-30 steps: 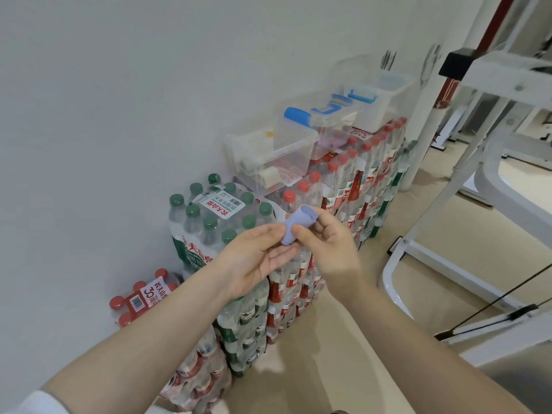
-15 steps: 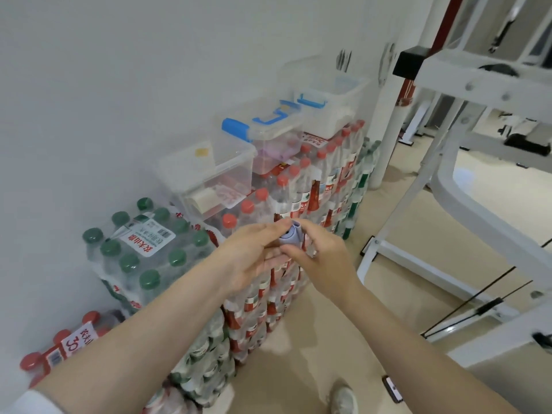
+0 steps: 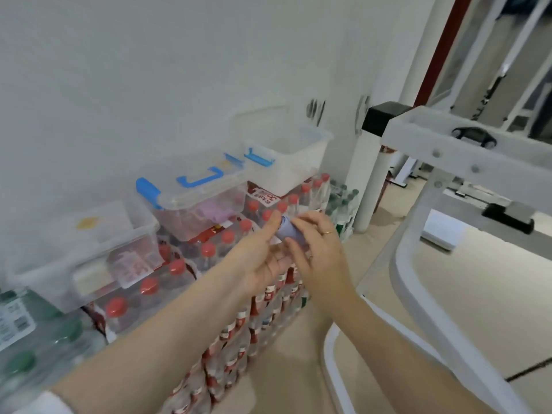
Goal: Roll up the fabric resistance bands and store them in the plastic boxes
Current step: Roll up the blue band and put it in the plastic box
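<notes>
- The fingers of our left hand (image 3: 263, 258) and our right hand (image 3: 316, 249) were curled narrowly around the rolled band (image 3: 289, 231), a pale lavender-blue roll pinched between both sets of fingertips.
- The roll sat between the two hands, with our left index finger touching its upper end and our right thumb pressing its lower side; it was held in the air, touching no surface.
- We judged the step in hand to be the end of rolling: the band appeared compact, and only tightening or securing of the roll remained.
- Beyond the fingertips, to the upper left, stood the lidded box (image 3: 194, 198) with blue latches, holding something pink. Further beyond stood the open box (image 3: 292, 162). Well to the left of our left hand stood a third box (image 3: 89, 249).
- All three boxes rested on stacked water bottles (image 3: 227, 240) just below and behind the fingers.
- The next move, in our judgement, called for keeping the pinch firm so that the roll would not unwind, then carrying it forward to an open box.
</notes>
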A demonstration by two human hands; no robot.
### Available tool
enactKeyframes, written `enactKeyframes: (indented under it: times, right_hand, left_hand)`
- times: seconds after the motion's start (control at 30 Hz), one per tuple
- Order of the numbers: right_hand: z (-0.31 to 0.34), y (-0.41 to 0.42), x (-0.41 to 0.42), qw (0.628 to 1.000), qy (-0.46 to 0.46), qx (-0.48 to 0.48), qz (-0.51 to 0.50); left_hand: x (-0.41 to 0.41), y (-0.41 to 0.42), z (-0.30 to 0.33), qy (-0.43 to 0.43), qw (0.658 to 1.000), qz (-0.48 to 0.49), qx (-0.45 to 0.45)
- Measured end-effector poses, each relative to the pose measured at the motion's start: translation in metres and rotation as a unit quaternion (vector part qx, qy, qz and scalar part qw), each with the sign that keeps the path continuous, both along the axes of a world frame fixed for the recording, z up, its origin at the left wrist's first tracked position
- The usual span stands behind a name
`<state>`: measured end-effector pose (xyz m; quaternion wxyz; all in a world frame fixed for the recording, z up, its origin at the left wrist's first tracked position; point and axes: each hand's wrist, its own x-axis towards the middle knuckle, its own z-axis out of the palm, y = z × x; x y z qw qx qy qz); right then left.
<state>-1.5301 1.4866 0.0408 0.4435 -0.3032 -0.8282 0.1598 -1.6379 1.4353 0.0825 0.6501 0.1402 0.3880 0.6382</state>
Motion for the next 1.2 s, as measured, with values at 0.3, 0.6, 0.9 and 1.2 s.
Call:
enactKeyframes:
  times: [0.3,0.6,0.9,1.2]
  right_hand:
    - [0.035,0.128,-0.021,0.995,0.013,-0.046,0.091]
    - [0.059,0.287,-0.069,0.996,-0.069,-0.038,0.051]
    - [0.05,0.401,-0.15,0.923,-0.327,0.014,0.203]
    - [0.01,0.448,-0.247,0.705,-0.595,0.14,0.359]
  left_hand:
    - [-0.034,0.114,0.027,0.334,0.943,0.013,0.006]
    - [-0.135,0.227,0.039,0.774,0.631,0.048,-0.021]
    - [-0.161,0.297,0.004,0.819,0.539,-0.034,-0.196]
    - [-0.165,0.296,-0.004,0.761,0.584,-0.056,-0.277]
